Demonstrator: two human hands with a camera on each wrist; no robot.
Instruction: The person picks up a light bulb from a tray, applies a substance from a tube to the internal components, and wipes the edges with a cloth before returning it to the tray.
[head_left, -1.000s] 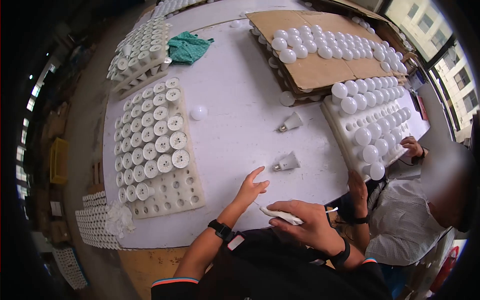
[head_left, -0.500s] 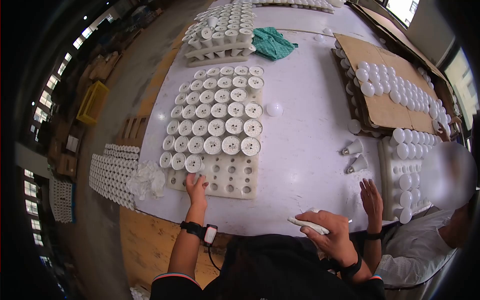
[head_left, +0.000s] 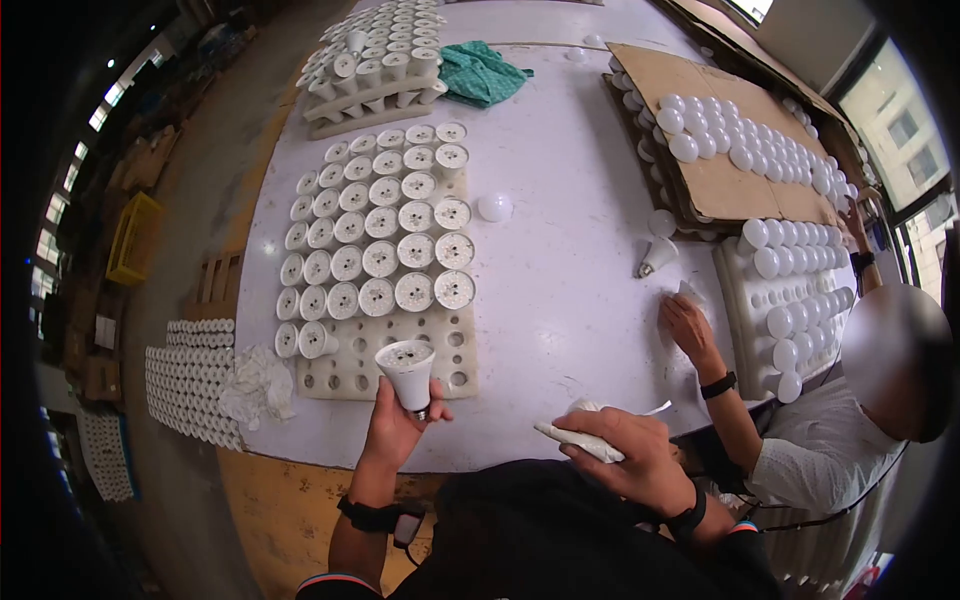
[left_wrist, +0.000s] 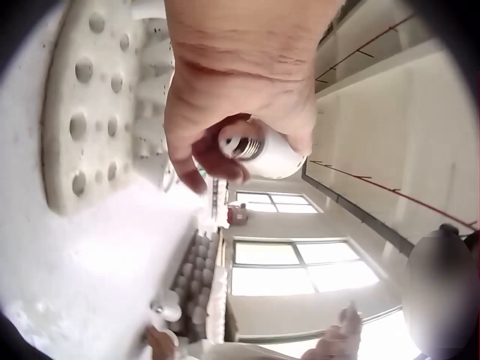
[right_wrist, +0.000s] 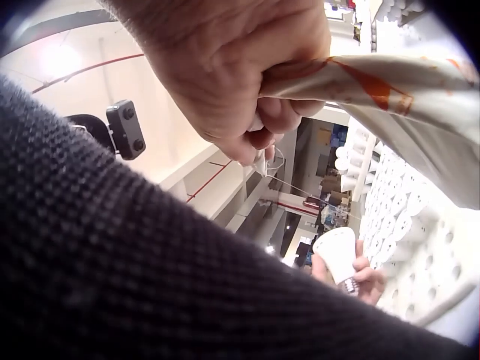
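Workshop, with a pale worktop [head_left: 560, 330] across the middle. Cardboard sheets [head_left: 730, 190] carrying white domes [head_left: 741, 157] lay well right of the perforated tray [head_left: 468, 350]; rows of bulb housings [head_left: 380, 255] filled the tray's far part. Right hand [head_left: 640, 455], right of the tray, was clamped on a pale sheet [head_left: 580, 440]. Left hand [head_left: 395, 435], at the tray's near edge, gripped one bulb body [head_left: 406, 374], wide end up, tilted.

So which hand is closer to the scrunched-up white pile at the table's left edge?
Left. The left hand, holding a bulb base, is right of the white pile; the right hand is farther right.
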